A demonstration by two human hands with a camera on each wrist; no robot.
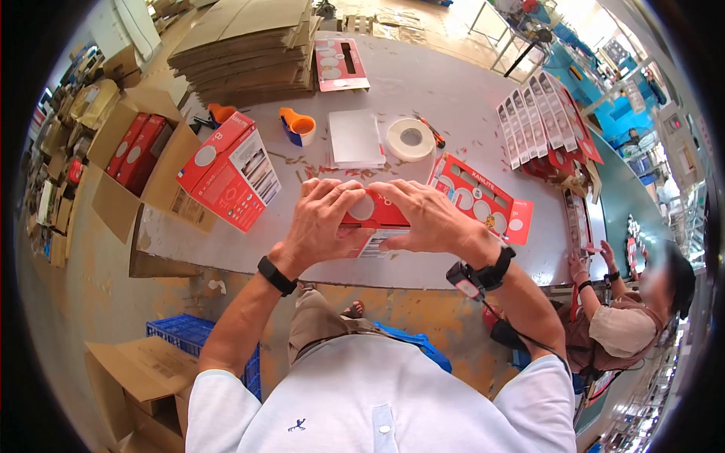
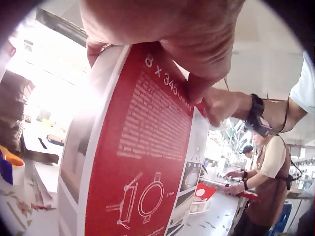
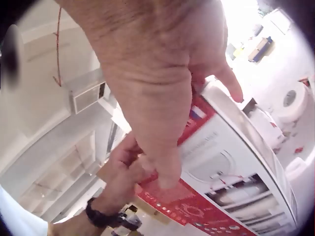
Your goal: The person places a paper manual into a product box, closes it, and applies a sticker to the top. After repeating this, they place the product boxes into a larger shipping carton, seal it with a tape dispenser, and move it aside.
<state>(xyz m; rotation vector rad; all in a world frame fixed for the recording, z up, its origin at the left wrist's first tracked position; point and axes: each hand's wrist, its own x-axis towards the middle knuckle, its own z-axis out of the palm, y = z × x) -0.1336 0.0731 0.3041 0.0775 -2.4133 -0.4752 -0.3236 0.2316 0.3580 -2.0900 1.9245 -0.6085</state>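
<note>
Both hands on the red box (image 1: 389, 216), front-centre of the desk (image 1: 468, 98), near the edge at 6 o'clock; whether its base touches the desk is hidden. Left hand (image 1: 321, 219) at 9 o'clock of box, right hand (image 1: 434, 219) at 3 o'clock. Fingers on both: bent over the top, pinching the box against the thumbs on the near side. Left wrist view shows red panel reading "8 x 345 lumens"

Clock from the box: tape roll (image 1: 410, 140) at 1 with a cutter (image 1: 434, 133) just beside it; white stack (image 1: 356, 139) at 12; orange-and-blue holder (image 1: 298, 126) at 11; larger red carton (image 1: 226, 172) at 9:30, tilted; open cardboard box (image 1: 156, 181) past that with red packs (image 1: 143, 158) inside. Flat XANLITE sleeve (image 1: 483, 189) at 3, near right hand. Row of printed sleeves (image 1: 538, 117) at 2. Cardboard pile (image 1: 242, 53) at 11, far side. Second person (image 1: 619, 325) at 4
</note>
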